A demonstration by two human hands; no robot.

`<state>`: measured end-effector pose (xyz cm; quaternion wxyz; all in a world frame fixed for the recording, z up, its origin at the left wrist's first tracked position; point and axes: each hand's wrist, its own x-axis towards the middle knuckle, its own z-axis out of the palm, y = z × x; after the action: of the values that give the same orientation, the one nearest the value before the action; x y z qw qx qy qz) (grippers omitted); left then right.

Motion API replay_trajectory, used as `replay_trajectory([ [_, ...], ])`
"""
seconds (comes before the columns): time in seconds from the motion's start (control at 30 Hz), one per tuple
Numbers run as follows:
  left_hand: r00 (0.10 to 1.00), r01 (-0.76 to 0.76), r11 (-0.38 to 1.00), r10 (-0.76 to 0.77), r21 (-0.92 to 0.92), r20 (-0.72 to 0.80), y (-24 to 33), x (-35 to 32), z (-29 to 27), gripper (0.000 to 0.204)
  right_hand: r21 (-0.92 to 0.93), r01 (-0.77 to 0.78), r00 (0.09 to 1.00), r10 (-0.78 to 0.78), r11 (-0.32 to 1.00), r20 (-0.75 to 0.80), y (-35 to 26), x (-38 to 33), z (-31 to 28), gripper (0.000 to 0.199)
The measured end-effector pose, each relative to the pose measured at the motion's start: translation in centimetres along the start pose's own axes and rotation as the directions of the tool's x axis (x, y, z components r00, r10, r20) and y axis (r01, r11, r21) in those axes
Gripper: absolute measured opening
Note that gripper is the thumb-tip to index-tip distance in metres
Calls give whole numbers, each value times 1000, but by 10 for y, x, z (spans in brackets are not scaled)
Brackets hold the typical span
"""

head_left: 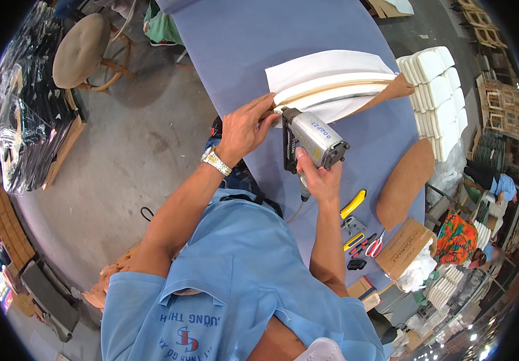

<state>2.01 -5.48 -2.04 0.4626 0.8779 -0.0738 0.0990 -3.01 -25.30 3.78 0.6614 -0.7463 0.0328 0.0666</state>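
Observation:
My right hand (320,177) grips a grey pneumatic staple gun (312,139), its nose pressed against the near end of a curved wooden panel (338,87) wrapped in white fabric (320,65). My left hand (248,125), a metal watch on the wrist, holds the fabric down on the panel's end just left of the gun. The piece lies on a blue work table (247,36).
A brown curved panel (405,180), yellow-handled tools (353,204), red scissors (375,245) and a cardboard box (403,248) lie on the table's right side. White cushion pieces (437,90) are stacked beyond. A round stool (82,51) stands on the concrete floor at left. Other people sit at the right.

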Motion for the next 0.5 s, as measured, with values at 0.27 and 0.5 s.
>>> replay_trajectory([
  [0.27,999,4,1000,-4,5,33,-4,0,-2,55,-123,-4,999,10,992,43,1,12,4,19],
  [0.5,999,9,1000,-9,-3,48,-4,-4,0,64,-181,15,996,3,983,95,3,17,2,24],
])
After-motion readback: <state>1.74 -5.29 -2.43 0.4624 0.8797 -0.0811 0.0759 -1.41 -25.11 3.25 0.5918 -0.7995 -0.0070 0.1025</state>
